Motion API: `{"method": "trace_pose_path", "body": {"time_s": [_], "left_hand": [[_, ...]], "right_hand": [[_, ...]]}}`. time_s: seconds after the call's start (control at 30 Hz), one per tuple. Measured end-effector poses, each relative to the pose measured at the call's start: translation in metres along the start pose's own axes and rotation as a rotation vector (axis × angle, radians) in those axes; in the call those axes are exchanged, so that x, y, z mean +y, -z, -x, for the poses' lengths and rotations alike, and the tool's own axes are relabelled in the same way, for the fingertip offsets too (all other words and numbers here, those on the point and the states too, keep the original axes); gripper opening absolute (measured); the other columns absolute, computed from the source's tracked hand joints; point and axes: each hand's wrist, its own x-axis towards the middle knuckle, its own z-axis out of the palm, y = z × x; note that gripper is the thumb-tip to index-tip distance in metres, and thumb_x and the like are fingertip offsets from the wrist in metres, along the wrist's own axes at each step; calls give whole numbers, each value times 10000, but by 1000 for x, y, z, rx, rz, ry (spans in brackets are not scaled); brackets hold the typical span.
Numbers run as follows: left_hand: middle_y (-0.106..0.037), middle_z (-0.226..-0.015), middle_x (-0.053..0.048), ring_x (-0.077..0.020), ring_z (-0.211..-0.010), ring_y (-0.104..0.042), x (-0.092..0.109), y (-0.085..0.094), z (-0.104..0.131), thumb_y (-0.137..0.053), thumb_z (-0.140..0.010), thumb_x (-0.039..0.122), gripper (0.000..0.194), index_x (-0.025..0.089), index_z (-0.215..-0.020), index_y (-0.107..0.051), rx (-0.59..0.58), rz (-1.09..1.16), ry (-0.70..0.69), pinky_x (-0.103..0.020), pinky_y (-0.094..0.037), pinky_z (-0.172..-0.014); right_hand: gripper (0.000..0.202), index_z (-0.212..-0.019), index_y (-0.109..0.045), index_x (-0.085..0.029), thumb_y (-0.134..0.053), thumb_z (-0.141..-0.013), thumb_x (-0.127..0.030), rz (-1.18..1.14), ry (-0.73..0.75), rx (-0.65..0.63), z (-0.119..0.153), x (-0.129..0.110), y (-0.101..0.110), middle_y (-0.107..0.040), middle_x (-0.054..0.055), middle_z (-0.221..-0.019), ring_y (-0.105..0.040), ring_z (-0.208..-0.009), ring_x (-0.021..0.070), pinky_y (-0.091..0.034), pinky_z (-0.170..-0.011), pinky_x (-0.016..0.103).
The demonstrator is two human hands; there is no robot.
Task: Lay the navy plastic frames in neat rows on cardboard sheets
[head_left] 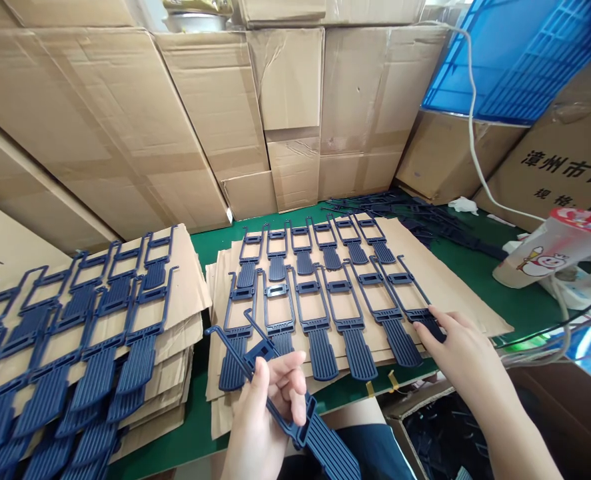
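My left hand (275, 407) is closed around a dark blue plastic frame piece (328, 443) with a ribbed paddle end. It is tilted, its hooked arms pointing up and left above the cardboard, its paddle toward my lap. My right hand (462, 350) pinches the ribbed end of another such piece (410, 283), the rightmost of the front row, which lies on a cardboard sheet (455, 307). Left of it, several matching pieces (348, 320) lie side by side, paddles toward me. A second row (302, 247) lies behind them.
Stacked cardboard (175, 373) at left carries layers of similar blue pieces (95, 373). Loose dark parts (400, 210) are heaped at the back of the green table (475, 250). A drink cup (550, 250) stands at right. An open box of dark parts (445, 433) is below the table edge.
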Motion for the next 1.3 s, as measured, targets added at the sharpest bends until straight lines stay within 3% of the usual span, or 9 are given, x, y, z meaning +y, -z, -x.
{"method": "trace_pose_path", "body": {"time_s": [0.17, 0.33, 0.53, 0.63, 0.73, 0.8, 0.93, 1.07, 1.3], "left_hand": [[-564, -573, -6, -34, -395, -424, -3, 6, -4, -665, -691, 500, 374, 147, -798, -727, -55, 2, 7, -173, -345, -421], [-556, -575, 4, -32, -407, -440, -2, 0, -2, -655, -695, 514, 375, 156, -780, -727, -16, 0, 14, -168, -344, -435], [-554, -563, 8, -32, -403, -434, -1, -4, 0, -670, -677, 519, 380, 157, -776, -727, -16, -27, 33, -177, -354, -449], [-557, -563, 2, -36, -406, -441, -3, -4, 1, -667, -682, 517, 380, 153, -774, -728, -18, -31, 39, -183, -354, -448], [-563, -567, -1, -34, -405, -448, -6, -2, 1, -648, -705, 514, 376, 153, -779, -726, -27, -26, 42, -178, -353, -445], [-569, -569, -2, -29, -398, -452, -7, -1, 1, -642, -712, 513, 375, 153, -779, -726, -43, -14, 47, -170, -347, -438], [-581, -578, -7, -31, -405, -471, -7, 0, 3, -616, -754, 477, 345, 152, -790, -726, -70, -2, 32, -164, -348, -439], [-598, -586, -14, -39, -415, -488, -2, -1, 5, -600, -776, 453, 335, 144, -799, -725, -84, -11, 27, -163, -350, -441], [-592, -576, -5, -35, -413, -494, 4, 4, 7, -614, -760, 463, 340, 143, -784, -723, -71, 1, 26, -150, -352, -438]], "right_hand": [[542, -1149, -587, -101, -336, -841, -469, 3, 22, 5, 0, -3, 2, -586, 112, -1011, -555, -935, 253, -452, -818, 357], [554, -1164, -580, -152, -345, -824, -521, -80, 19, -24, -4, 4, 8, -590, 85, -1026, -570, -877, 243, -457, -761, 352], [485, -1114, -618, -187, -415, -791, -488, -216, 27, 1, -64, 6, 26, -607, 63, -947, -564, -718, 189, -457, -752, 334], [463, -1136, -611, -169, -398, -815, -426, -213, 144, -30, -100, -6, 22, -596, 84, -1080, -570, -933, 227, -427, -880, 343], [487, -1241, -542, -151, -339, -865, -385, -153, 363, -102, -124, -20, 7, -480, 98, -1298, -421, -1208, 232, -321, -1022, 345], [499, -1296, -491, -165, -307, -888, -386, -107, 445, -178, -134, -27, -5, -374, 98, -1393, -320, -1289, 235, -272, -1055, 386], [521, -1328, -447, -175, -324, -890, -428, -87, 347, -209, -148, -30, -23, -329, 115, -1419, -290, -1302, 279, -256, -1046, 470], [603, -1361, -377, -99, -404, -854, -424, -132, 235, -191, -158, -29, -29, -402, 142, -1368, -378, -1248, 279, -318, -1022, 414], [611, -1342, -398, -52, -429, -839, -398, -145, 163, -219, -155, -37, -26, -446, 151, -1331, -431, -1210, 267, -335, -1017, 362]]}}
